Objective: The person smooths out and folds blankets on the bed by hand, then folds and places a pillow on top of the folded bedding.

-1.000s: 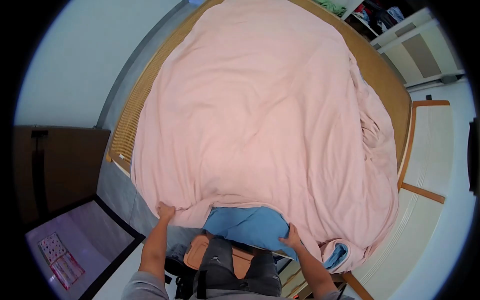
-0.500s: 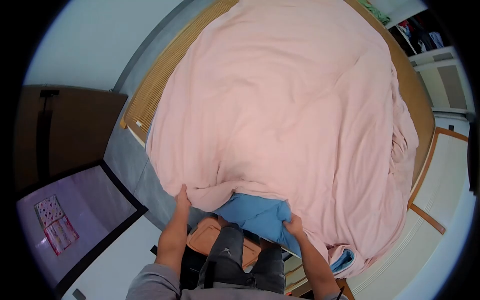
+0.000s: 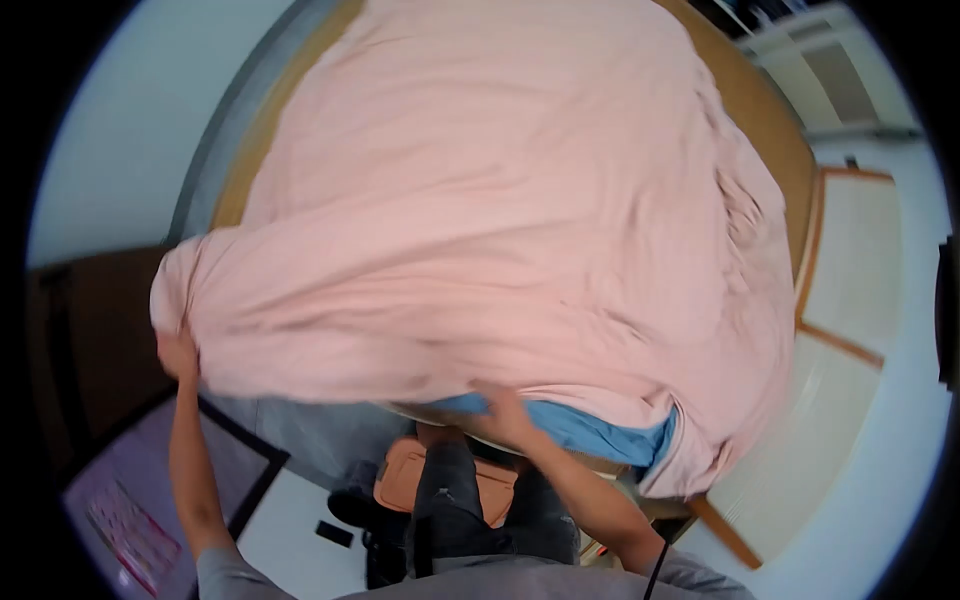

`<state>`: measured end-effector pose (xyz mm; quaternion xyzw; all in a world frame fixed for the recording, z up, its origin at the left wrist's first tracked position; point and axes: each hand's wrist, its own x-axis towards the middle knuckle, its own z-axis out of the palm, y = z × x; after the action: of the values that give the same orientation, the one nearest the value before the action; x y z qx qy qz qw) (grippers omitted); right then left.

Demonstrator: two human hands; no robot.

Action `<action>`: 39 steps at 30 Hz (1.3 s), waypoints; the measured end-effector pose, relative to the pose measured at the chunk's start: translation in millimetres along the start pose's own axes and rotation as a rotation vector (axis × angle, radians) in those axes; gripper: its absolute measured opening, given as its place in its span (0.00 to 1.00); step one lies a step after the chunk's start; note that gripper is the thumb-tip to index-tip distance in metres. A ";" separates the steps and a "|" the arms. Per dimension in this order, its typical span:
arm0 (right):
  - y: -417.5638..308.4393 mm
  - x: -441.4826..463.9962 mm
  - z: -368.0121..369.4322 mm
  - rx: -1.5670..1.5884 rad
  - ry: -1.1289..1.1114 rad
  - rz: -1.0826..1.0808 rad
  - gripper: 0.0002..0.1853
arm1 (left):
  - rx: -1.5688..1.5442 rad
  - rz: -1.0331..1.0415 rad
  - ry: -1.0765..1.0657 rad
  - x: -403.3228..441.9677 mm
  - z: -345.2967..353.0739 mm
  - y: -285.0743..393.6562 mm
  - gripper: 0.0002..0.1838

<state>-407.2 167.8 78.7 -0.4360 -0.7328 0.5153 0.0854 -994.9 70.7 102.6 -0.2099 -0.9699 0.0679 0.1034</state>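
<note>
A large pink duvet (image 3: 480, 230) with a blue underside (image 3: 600, 432) covers most of the bed. Out to the left, my left hand (image 3: 178, 352) is closed around a corner of the duvet and holds it raised past the bed's side. My right hand (image 3: 508, 415) is at the duvet's near edge, close to the exposed blue part. Motion smears its fingers, so I cannot tell whether they grip the cloth. The duvet's near right corner hangs folded over the bed edge.
A wooden bed frame (image 3: 765, 100) borders the duvet on the right. By my legs is an orange-brown lidded box (image 3: 400, 475). Dark brown furniture (image 3: 95, 350) stands at the left, and white panels with wooden trim (image 3: 865, 255) line the right.
My left hand has swung left and up, pulling the duvet's corner outward. My right hand has moved left along the near edge. Less blue underside shows, and the view has shifted.
</note>
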 end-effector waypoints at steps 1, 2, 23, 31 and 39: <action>0.2 -7.8 18.2 -0.017 -0.129 0.002 0.24 | 0.045 -0.032 -0.056 1.0 14.3 -13.1 0.39; 4.6 -17.8 37.4 0.032 -0.234 -0.059 0.27 | -0.067 0.062 -0.049 -3.3 27.0 -31.4 0.39; 283.9 -335.9 -87.6 0.967 0.703 1.276 0.22 | -0.547 1.349 -1.203 -567.9 1.8 311.4 0.46; 333.9 -426.9 -82.6 2.157 1.701 0.558 0.46 | -0.098 1.399 -1.217 -651.8 -31.7 330.8 0.49; 357.8 -526.6 -123.6 1.588 2.179 -0.018 0.27 | 0.254 1.943 -1.498 -690.3 -75.7 280.3 0.17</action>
<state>179.7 -99.2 8.6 -0.4485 0.1987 0.1905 0.8504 -252.7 39.6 8.2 -0.7414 -0.2177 0.3141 -0.5517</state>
